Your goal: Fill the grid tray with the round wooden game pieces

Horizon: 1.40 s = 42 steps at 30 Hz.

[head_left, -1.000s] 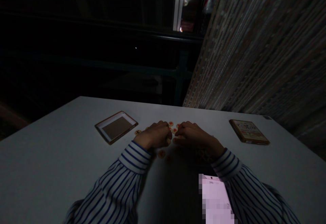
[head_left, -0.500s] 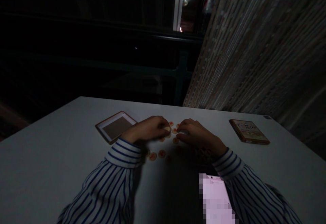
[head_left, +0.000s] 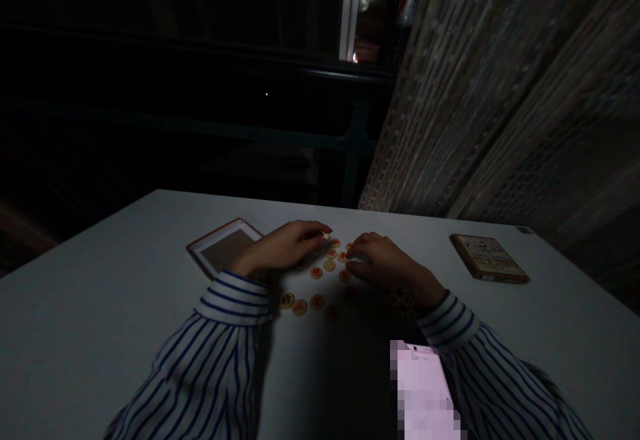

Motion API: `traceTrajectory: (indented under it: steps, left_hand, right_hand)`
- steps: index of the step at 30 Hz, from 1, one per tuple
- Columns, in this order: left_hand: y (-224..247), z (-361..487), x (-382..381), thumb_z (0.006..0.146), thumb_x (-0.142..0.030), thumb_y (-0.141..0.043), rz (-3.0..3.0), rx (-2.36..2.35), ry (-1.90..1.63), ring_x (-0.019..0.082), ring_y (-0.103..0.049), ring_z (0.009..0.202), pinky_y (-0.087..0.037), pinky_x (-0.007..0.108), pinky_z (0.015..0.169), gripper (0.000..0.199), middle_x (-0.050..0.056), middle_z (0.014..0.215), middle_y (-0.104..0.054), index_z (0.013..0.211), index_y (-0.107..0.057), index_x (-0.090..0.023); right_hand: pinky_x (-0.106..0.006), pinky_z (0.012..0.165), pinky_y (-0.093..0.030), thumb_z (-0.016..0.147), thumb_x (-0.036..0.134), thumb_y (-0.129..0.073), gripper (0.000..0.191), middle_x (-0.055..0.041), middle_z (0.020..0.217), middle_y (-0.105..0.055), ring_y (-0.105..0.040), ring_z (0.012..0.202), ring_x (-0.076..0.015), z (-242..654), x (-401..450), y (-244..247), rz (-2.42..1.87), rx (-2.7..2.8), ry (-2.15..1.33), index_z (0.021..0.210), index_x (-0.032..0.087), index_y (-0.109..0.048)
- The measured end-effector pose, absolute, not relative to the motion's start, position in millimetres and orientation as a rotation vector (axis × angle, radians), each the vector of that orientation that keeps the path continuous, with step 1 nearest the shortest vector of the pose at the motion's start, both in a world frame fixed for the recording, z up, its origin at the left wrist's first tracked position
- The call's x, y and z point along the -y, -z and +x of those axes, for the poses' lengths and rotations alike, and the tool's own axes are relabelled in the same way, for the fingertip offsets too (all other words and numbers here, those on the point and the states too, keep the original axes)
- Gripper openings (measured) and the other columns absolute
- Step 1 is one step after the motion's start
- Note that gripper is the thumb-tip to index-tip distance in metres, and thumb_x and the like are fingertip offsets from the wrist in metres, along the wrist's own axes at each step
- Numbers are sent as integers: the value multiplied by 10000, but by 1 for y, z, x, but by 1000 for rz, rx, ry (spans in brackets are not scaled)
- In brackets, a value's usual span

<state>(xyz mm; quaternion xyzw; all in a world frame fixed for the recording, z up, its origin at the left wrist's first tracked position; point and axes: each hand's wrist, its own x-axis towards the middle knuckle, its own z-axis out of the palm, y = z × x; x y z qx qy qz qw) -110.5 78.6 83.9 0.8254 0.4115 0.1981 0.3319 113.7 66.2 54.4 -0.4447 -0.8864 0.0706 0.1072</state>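
Round wooden Chinese chess pieces (head_left: pixel 317 302) lie scattered on the white table, most with red characters. My left hand (head_left: pixel 290 245) is left of the loose cluster. Its thumb and fingertips close on the edge of a pale Chinese chess piece (head_left: pixel 326 236), which they partly hide. Across the cluster, my right hand (head_left: pixel 384 263) rests low with curled fingers. A gap shows between its thumb and forefinger, beside a red-marked piece (head_left: pixel 343 257). Dark-looking pieces (head_left: pixel 400 300) sit in the shadow under my right wrist.
A shallow open box part (head_left: pixel 200 261) lies behind my left wrist. On the right is a flat box with a printed lid (head_left: pixel 490 258). A lit phone (head_left: pixel 427 393) lies at the near edge. A strand curtain (head_left: pixel 450 93) hangs beyond the table (head_left: pixel 125 307).
My left hand has moved left and slightly away from me, uncovering several pieces in the middle and one at the near left. My right hand has stayed almost still.
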Motion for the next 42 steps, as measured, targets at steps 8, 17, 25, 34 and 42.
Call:
traceTrajectory:
  steps: [8, 17, 25, 34, 42]
  left_hand:
    - [-85, -111, -79, 829, -384, -389, 2166, -1050, -520, 171, -548, 944, -410, 255, 793, 390, 54, 1077, -606, 1117, -531, -164]
    - [-87, -112, -79, 826, -393, -393, 2182, -1058, -516, 164, -563, 875, -418, 246, 737, 385, 54, 1002, -628, 1086, -547, -154]
    - [-87, -113, -79, 827, -386, -383, 2196, -1115, -510, 160, -574, 812, -424, 242, 691, 387, 46, 945, -646, 1070, -570, -150]
    - [-87, -111, -80, 806, -362, -422, 2149, -1124, -482, 174, -574, 876, -424, 258, 741, 367, 50, 981, -649, 1056, -592, -155]
    - [-89, -106, -77, 786, -328, -470, 1995, -1097, -552, 132, -582, 732, -431, 223, 596, 302, 37, 861, -636, 1024, -514, -149]
  right_hand:
    - [-331, 837, -342, 803, 388, -494, 305, -70, 1027, -590, -495, 974, -199, 114, -65, -56, -1292, 2611, -178, 1020, 217, -623]
    - [-335, 823, -350, 810, 382, -485, 290, -72, 1014, -593, -499, 961, -199, 114, -65, -55, -1264, 2603, -160, 998, 211, -626]
    - [-309, 802, -357, 820, 328, -475, 240, -70, 959, -611, -518, 915, -179, 110, -65, -60, -1241, 2557, -153, 928, 184, -634]
    - [-304, 776, -369, 808, 277, -493, 225, -61, 904, -626, -525, 849, -171, 104, -63, -62, -1169, 2447, -104, 952, 165, -625]
    - [-309, 785, -357, 818, 276, -492, 246, -59, 930, -617, -512, 872, -171, 99, -59, -64, -1100, 2443, -59, 1014, 169, -593]
